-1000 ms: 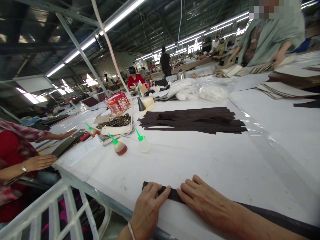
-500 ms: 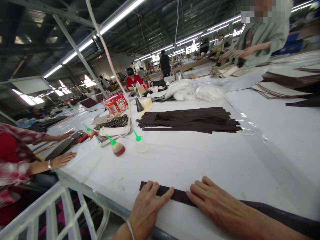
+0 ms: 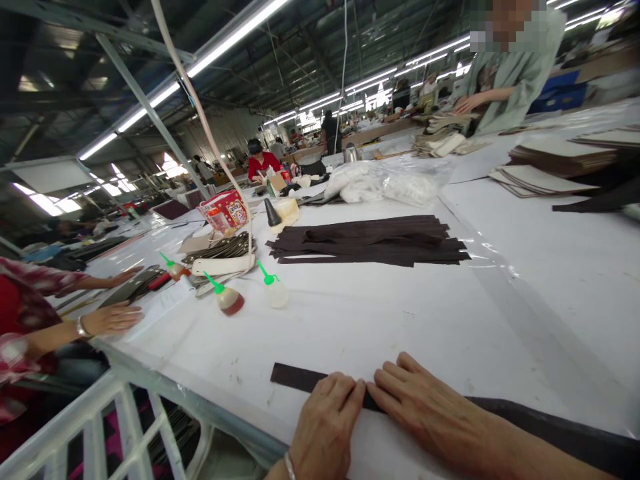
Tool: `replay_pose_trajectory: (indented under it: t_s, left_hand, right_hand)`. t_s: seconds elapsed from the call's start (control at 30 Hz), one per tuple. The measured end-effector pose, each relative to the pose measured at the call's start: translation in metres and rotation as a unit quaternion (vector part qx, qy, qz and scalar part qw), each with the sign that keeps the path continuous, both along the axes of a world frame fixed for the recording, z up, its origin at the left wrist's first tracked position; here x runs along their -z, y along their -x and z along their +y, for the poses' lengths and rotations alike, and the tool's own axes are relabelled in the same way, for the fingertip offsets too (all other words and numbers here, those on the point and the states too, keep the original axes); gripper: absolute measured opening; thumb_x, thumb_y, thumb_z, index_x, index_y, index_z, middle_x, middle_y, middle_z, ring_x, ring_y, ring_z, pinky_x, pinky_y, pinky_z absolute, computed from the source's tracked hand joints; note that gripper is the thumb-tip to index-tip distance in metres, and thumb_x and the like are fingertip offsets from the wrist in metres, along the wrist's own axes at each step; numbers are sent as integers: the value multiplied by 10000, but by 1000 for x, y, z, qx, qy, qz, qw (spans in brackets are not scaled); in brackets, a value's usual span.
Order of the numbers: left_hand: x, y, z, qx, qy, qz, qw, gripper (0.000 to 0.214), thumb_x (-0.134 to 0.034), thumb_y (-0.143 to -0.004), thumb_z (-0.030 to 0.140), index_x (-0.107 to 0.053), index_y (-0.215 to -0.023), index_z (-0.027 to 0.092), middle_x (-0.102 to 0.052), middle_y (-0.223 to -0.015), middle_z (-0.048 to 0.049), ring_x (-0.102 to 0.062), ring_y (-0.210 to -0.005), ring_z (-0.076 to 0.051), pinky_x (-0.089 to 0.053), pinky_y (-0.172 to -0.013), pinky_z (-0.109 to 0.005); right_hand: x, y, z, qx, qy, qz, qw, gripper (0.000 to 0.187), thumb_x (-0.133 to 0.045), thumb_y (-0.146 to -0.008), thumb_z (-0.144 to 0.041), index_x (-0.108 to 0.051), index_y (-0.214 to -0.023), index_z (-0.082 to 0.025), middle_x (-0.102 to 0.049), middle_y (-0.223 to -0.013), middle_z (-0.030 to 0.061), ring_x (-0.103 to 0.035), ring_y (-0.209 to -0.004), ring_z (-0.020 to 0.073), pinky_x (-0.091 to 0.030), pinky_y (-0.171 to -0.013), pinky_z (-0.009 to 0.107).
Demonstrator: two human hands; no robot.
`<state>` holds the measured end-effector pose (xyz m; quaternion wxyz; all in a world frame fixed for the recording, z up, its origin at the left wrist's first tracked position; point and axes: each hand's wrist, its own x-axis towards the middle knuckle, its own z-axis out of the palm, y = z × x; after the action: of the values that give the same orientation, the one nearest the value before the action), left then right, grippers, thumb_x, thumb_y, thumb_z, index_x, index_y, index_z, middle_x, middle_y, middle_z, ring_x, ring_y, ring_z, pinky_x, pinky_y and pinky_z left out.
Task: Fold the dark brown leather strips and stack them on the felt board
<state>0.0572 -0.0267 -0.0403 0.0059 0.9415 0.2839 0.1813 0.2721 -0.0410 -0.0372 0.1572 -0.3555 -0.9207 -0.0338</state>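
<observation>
A long dark brown strip [image 3: 296, 377], leather-like, lies along the near edge of the white table, and its left end sticks out past my fingers. My left hand [image 3: 327, 417] is closed, thumb and fingers pinching the strip's edge. Right beside it, my right hand [image 3: 413, 397] has its fingers bent and pressed together on the same strip, fingertips almost meeting the left ones. Beyond my right forearm the strip runs on to the right. Farther back lies a pile of similar dark strips [image 3: 370, 241].
Two squeeze bottles with green nozzles, one with amber liquid [image 3: 231, 301] and one whitish [image 3: 277, 293], stand left of centre. A co-worker's hand [image 3: 113, 319] rests on the table at left. A white plastic chair [image 3: 95, 400] stands at the lower left. Stacked panels [image 3: 560, 160] lie right.
My left hand has slid right along the strip, close to my right hand, and its fingers have drawn together. More of the strip's left end shows. The view has shifted slightly.
</observation>
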Motion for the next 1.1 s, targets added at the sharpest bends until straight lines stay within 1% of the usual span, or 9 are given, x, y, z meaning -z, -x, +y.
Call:
replay_pose_trajectory:
  t_s: [0.07,0.17,0.27,0.33,0.47,0.57,0.67,0.83,1.1]
  left_hand:
    - [5,10,2,-12,-10,12,1000,498,-375,-816,14,-505,-1294,72,-610,-1123,-129,-553,-1034,-256,-517,-907,-404]
    - [7,48,11,-77,-12,42,996,562,-354,-796,-19,-496,-1322,118,-605,-1172,-108,-544,-1087,-236,-510,-942,-391]
    - [3,86,21,-157,-29,61,985,592,-331,-766,-57,-563,-1262,169,-631,-1100,-76,-574,-1018,-219,-532,-903,-400]
    - [-2,95,23,-188,-49,61,979,551,-341,-767,-56,-619,-1179,182,-642,-1032,-66,-586,-960,-227,-541,-865,-426]
    - [-9,54,10,-148,-65,-14,987,467,-367,-845,3,-572,-1235,157,-616,-1110,-102,-559,-1041,-245,-529,-885,-419]
    - [-8,2,-5,-71,18,-62,995,447,-360,-873,26,-518,-1279,121,-599,-1128,-125,-555,-1041,-225,-526,-895,-385]
    - [0,-28,-11,-53,71,-76,993,409,-345,-872,28,-541,-1227,83,-617,-1000,-130,-573,-924,-236,-551,-807,-415]
    - [11,-23,-8,-29,46,-75,996,456,-335,-864,9,-492,-1284,89,-616,-1006,-128,-569,-939,-242,-549,-829,-420]
    - [11,-16,-7,0,4,-30,1000,495,-348,-843,3,-492,-1310,85,-605,-1118,-131,-538,-1018,-245,-547,-882,-402]
  right_hand:
    - [1,0,-1,0,1,6,1000,114,-518,-883,-68,-539,-947,-160,-521,-830,23,-451,-742,195,-313,-760,356]
    - [1,-1,-1,-4,14,16,1000,132,-503,-869,-46,-528,-910,-169,-520,-844,24,-450,-744,196,-311,-767,360]
    - [0,-2,-2,-7,26,23,999,163,-475,-863,-18,-520,-890,-172,-519,-851,24,-451,-744,196,-309,-773,362]
    - [-1,-2,-2,-10,26,24,999,172,-470,-862,-9,-520,-892,-171,-519,-851,23,-450,-742,195,-311,-772,361]
    - [-4,-2,-2,-3,26,6,1000,131,-510,-874,-40,-528,-909,-166,-522,-850,22,-448,-746,197,-320,-780,366]
    - [-7,-2,-2,-1,33,-8,999,91,-521,-905,-79,-536,-946,-158,-530,-858,24,-452,-769,198,-329,-795,372]
    - [-9,-2,-3,2,47,-12,999,67,-517,-919,-91,-538,-932,-153,-536,-872,30,-458,-799,198,-331,-839,379]
    - [-10,-9,-7,7,30,-29,999,96,-502,-914,-68,-548,-968,-132,-527,-872,36,-452,-784,192,-344,-838,364]
    - [-13,-32,-16,2,32,-42,999,128,-469,-910,-51,-560,-952,-129,-511,-836,35,-420,-713,179,-350,-791,347]
